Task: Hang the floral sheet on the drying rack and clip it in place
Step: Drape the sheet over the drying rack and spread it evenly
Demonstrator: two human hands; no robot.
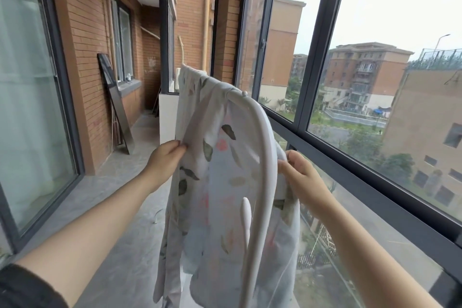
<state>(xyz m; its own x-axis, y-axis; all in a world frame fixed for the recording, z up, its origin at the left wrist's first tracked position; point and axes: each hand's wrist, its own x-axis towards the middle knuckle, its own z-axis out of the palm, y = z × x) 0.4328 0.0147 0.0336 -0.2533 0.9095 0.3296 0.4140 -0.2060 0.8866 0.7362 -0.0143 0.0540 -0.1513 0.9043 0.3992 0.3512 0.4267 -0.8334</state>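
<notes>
I am spreading the floral sheet (225,190) over the drying rack (265,147). It is already lying across the rack's top bar and hanging down on both sides, bunched into folds rather than flat. My left hand (166,157) is pinching the sheet's left edge between thumb and curled fingers and drawing it outward. My right hand (300,175) is pinching the right edge the same way, just beside the rack's curved white tube.

I am judging this as the straightening step, with the clipping not yet begun. I am seeing no clip anywhere in view. Next I am probably needing to even the cloth out along the bar, then free one hand to find a clip while the other holds the sheet. The tube looks smooth and the cloth light, so it may slide toward the heavier side if I let go of both edges.

A short white prong (246,210) on the rack is standing in front of the cloth and could snag it. I cannot tell whether it is a hook or a peg. The window frame (317,147) is running close on my right, a dark panel (115,105) is leaning against the brick wall (85,57) on my left, and a low white wall (166,117) is standing behind the rack.
</notes>
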